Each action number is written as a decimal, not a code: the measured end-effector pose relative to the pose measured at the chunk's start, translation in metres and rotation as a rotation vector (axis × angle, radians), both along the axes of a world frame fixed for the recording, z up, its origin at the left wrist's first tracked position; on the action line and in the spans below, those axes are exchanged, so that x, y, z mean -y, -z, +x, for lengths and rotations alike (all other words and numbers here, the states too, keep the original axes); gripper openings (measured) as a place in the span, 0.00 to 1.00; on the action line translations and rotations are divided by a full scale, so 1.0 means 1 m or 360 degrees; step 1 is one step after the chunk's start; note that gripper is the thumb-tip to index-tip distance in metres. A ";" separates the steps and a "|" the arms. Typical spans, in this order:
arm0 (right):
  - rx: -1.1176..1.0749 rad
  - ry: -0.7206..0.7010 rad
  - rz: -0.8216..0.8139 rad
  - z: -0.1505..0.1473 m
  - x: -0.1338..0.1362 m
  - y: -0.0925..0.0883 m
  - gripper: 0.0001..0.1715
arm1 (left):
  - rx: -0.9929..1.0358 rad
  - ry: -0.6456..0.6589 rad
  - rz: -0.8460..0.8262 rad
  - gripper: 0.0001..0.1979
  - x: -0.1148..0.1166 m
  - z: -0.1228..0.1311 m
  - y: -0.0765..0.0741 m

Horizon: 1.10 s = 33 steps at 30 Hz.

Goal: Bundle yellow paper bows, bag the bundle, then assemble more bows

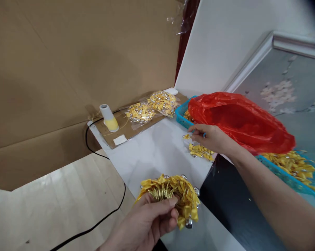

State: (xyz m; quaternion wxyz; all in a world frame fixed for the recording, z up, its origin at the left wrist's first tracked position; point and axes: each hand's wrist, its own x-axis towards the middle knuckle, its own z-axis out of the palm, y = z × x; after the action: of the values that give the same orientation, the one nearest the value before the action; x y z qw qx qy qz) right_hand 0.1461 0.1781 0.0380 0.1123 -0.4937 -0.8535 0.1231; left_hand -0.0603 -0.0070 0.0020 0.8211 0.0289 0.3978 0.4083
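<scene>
My left hand [152, 216] is closed round a thick bunch of yellow ribbon bows [189, 198] with small silver bells, gripping the gold wire stems gathered in the middle. Bows and bells fan out around the fingers. Farther off, my right hand [208, 137] has its fingers pinched at a single yellow bow with a bell [186, 136], just over the white tabletop [147, 150]. Below that hand lies a small pile of the same bows [200, 152].
Bagged bows [153, 106] and a white-and-yellow thread cone [109, 118] stand on cardboard at the back. A red plastic bag [241, 120] covers part of a blue basket [183, 118]. Another blue basket [280, 177] of bows sits right. A black cable [105, 221] crosses the floor.
</scene>
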 end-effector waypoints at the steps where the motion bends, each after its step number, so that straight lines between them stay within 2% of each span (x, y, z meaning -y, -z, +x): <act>1: -0.0062 0.0004 0.0012 0.005 0.010 -0.004 0.12 | -0.0005 0.0007 0.0027 0.04 0.000 0.002 0.000; 5: -0.0446 0.0043 -0.0106 0.023 0.053 -0.013 0.14 | -0.0028 0.0079 0.0123 0.04 0.000 0.016 0.000; 9: -0.0813 0.0262 -0.0270 0.037 0.089 -0.014 0.12 | -0.0087 0.0165 0.0150 0.05 0.000 0.033 -0.003; 15: -0.0913 0.0510 -0.0241 0.058 0.118 -0.007 0.11 | -0.0117 0.0239 0.0186 0.04 0.003 0.055 -0.005; 19: -0.0764 0.0613 -0.0040 0.067 0.126 -0.003 0.10 | -0.0157 0.0297 0.0177 0.04 0.005 0.064 -0.007; 22: -0.0720 0.0595 -0.0060 0.072 0.127 -0.004 0.12 | -0.0177 0.0303 0.0188 0.04 0.005 0.068 -0.009; 26: -0.0926 0.0514 -0.0290 0.070 0.128 -0.009 0.17 | -0.0182 0.0297 0.0218 0.05 0.005 0.071 -0.011; 28: -0.0967 0.0528 -0.0311 0.064 0.135 -0.012 0.17 | -0.0177 0.0285 0.0223 0.04 0.005 0.073 -0.011; 31: -0.0842 0.0507 -0.0165 0.047 0.157 -0.012 0.14 | -0.0173 0.0261 0.0224 0.03 0.005 0.075 -0.012; 33: -0.0675 0.0333 0.0005 0.035 0.174 -0.008 0.16 | -0.0177 0.0260 0.0243 0.04 0.004 0.076 -0.012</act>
State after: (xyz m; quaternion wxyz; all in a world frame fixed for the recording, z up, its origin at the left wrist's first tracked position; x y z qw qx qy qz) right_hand 0.1811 0.0039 0.0459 0.3019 -0.5424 -0.7553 0.2104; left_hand 0.0154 -0.0105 0.0137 0.8236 0.1462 0.4068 0.3670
